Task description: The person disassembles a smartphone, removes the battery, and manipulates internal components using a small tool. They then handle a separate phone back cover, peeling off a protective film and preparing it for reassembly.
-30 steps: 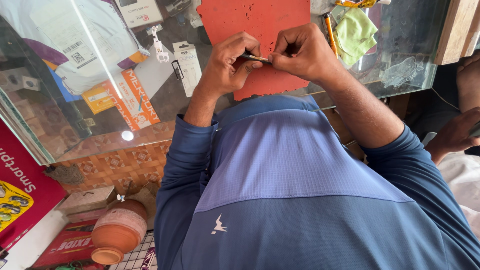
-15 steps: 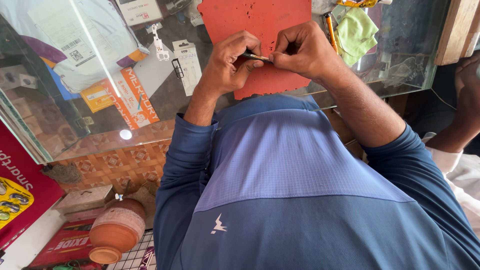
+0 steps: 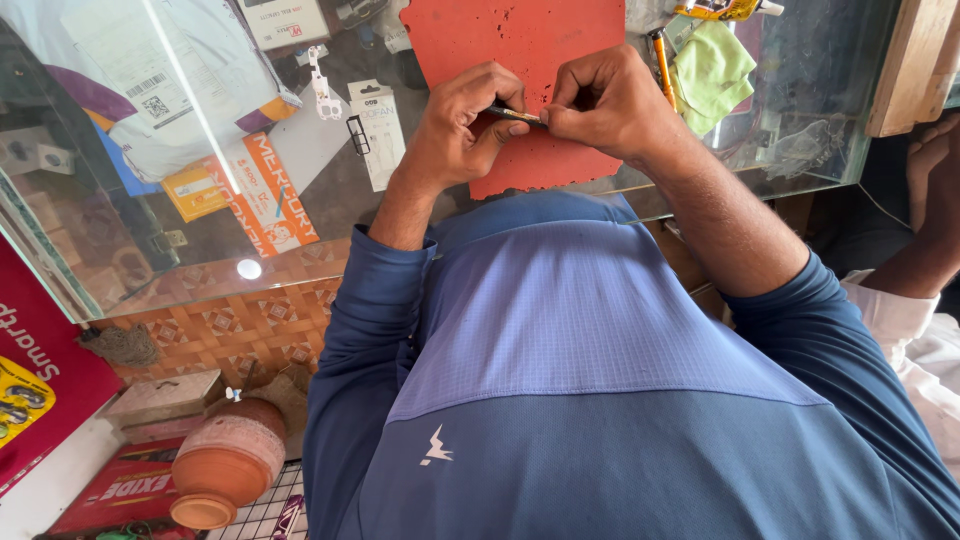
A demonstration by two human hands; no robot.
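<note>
Holding a thin dark tool [image 3: 517, 115] between them, my left hand [image 3: 462, 125] and right hand [image 3: 608, 100] stay pinched on it, close together above the red mat [image 3: 520, 40] on the glass table [image 3: 330, 200]. Compared with before, the hands have hardly moved; the other person's arm [image 3: 930, 200] at the right has shifted.

- The mat [image 3: 520, 60] lies on the glass counter [image 3: 200, 250].
- A cloth [image 3: 712, 72] lies right of it.
- A clay pot [image 3: 228, 462] sits below the counter, at the left.
</note>
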